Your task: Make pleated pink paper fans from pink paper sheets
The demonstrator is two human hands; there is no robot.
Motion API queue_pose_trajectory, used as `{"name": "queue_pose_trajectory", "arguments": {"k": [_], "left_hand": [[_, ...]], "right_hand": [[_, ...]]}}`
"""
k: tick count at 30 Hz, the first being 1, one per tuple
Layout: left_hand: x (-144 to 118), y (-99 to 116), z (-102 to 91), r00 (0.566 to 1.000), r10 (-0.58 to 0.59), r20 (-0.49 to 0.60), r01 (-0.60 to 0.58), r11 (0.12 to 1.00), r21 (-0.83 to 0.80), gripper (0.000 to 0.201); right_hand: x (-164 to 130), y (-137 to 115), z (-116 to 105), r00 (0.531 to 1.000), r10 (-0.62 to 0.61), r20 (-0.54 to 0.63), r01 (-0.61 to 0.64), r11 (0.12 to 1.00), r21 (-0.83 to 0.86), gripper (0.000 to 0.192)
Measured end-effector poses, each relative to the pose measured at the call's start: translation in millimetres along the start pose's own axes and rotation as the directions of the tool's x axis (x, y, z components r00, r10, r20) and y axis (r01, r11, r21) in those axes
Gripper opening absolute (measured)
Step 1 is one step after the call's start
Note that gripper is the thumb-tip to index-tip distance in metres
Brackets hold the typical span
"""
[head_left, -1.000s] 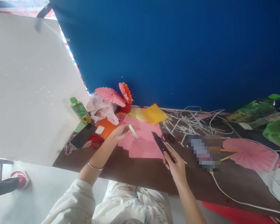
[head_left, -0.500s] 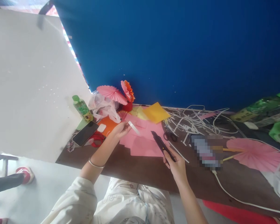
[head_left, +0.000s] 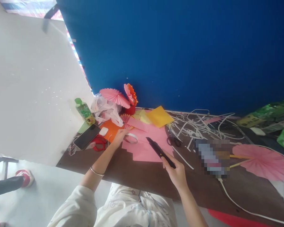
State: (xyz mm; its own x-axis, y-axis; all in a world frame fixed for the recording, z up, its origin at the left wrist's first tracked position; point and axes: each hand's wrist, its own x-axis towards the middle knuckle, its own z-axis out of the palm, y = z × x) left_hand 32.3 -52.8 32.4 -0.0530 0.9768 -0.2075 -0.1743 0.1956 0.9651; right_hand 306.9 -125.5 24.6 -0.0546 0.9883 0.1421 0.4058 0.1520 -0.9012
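Observation:
My right hand [head_left: 175, 171] grips a black utility knife [head_left: 159, 151] by its handle, the blade end pointing up-left over a stack of pink paper sheets [head_left: 145, 148]. My left hand [head_left: 120, 137] rests at the left edge of that pink paper, its fingers touching a white tape roll [head_left: 130, 138] that lies flat there. A bangle circles my left wrist. Small scissors [head_left: 173, 141] lie just right of the pink sheets.
On the brown table [head_left: 137, 176]: a phone [head_left: 86, 136], green bottle [head_left: 84, 111], red scissors [head_left: 98, 142], orange and yellow paper [head_left: 159, 116], pink paper fans [head_left: 115, 96], white paper strips [head_left: 198, 126], a large pink fan [head_left: 262, 160], a white cable [head_left: 239, 208]. Another person's shoe [head_left: 23, 177] at left.
My left hand lowered the white tape roll from the air onto the pink paper's edge. My right hand shifted the knife slightly left.

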Motion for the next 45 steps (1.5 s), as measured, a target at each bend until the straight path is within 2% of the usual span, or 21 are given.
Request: {"name": "queue_pose_trajectory", "arguments": {"k": [5, 10, 14, 21, 40, 45], "left_hand": [[-3.4, -11.6, -4.9, 0.988, 0.155, 0.027, -0.157, 0.976, 0.149, 0.048], [-3.3, -10.1, -4.7, 0.976, 0.206, 0.067, -0.216, 0.95, 0.227, 0.051], [0.8, -11.6, -7.0, 0.971, 0.225, 0.081, -0.239, 0.937, 0.256, 0.052], [5.8, -17.5, -13.5, 0.966, 0.252, 0.054, -0.257, 0.934, 0.247, 0.048], [13.2, -30.6, -21.1, 0.97, 0.242, 0.035, -0.244, 0.949, 0.202, 0.041], [17.3, -36.7, -25.4, 0.97, 0.241, 0.033, -0.242, 0.946, 0.214, 0.04]], "right_hand": [[2.0, -8.0, 12.4, 0.975, -0.2, 0.092, 0.206, 0.977, -0.057, 0.032], [3.8, -11.5, 21.3, 0.941, -0.293, 0.169, 0.309, 0.948, -0.077, 0.03], [4.6, -9.4, 23.2, 0.924, -0.317, 0.213, 0.34, 0.937, -0.083, 0.031], [4.1, -3.4, 23.5, 0.924, -0.326, 0.201, 0.351, 0.931, -0.1, 0.03], [7.7, -6.6, 29.2, 0.906, -0.36, 0.223, 0.388, 0.917, -0.094, 0.032], [8.9, -11.7, 26.7, 0.88, -0.407, 0.243, 0.448, 0.882, -0.145, 0.033]]}}
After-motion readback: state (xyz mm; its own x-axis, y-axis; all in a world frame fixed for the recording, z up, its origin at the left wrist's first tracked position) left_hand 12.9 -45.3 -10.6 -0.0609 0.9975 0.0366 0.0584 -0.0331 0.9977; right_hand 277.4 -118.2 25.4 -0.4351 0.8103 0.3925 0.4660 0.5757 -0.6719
